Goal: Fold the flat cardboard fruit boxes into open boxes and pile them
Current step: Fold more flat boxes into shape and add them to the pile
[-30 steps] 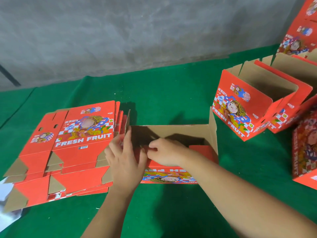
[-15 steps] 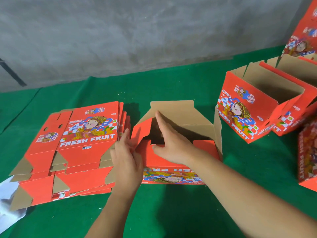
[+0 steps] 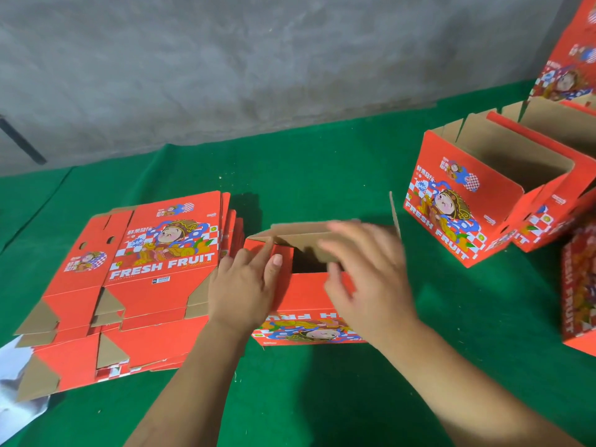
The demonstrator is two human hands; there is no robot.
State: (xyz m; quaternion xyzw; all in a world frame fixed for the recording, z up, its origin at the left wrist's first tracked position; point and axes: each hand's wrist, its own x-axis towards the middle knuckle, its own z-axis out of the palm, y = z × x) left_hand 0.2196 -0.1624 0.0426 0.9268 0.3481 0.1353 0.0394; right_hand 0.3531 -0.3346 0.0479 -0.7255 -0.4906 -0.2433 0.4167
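A red fruit box (image 3: 309, 293) stands upside down on the green cloth in front of me, its bottom flaps partly folded in. My left hand (image 3: 243, 285) presses on the box's left end flap, fingers spread flat. My right hand (image 3: 364, 275), blurred by motion, lies over the brown far flap (image 3: 300, 235) and pushes it down across the opening. A dark gap still shows between the flaps. A pile of flat red "FRESH FRUIT" boxes (image 3: 138, 279) lies to the left, touching the box's left side.
Folded open boxes (image 3: 474, 201) stand at the right, with more red boxes (image 3: 577, 285) at the far right edge. A grey concrete wall (image 3: 258, 59) runs behind the table. A crumpled silvery sheet (image 3: 16, 391) lies at the lower left corner.
The far brown flap, upright half a second ago, has come down over the opening under my right hand. My left hand has shifted onto the left end flap.
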